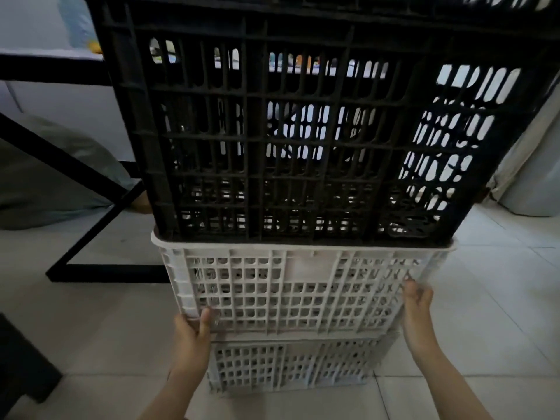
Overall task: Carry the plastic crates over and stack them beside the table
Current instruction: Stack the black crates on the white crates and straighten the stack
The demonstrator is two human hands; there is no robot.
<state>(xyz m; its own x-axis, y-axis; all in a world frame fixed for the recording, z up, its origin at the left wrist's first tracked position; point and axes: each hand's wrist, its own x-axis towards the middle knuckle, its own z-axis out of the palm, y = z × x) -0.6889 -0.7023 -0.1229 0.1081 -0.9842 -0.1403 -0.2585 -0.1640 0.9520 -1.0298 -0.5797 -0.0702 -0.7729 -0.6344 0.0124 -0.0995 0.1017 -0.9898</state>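
Observation:
A tall stack of slotted plastic crates fills the middle of the view. A large black crate sits on top of a white crate, which rests on a lower white crate standing on the tiled floor. My left hand grips the bottom left corner of the upper white crate, thumb on its front wall. My right hand holds that crate's right side wall, fingers curled round the edge. The crates' far sides are hidden.
A black metal table frame with a diagonal brace stands to the left, its foot bar on the floor touching the stack's left side. A grey cushion lies under it. A dark object sits at the lower left. Pale curtain at right.

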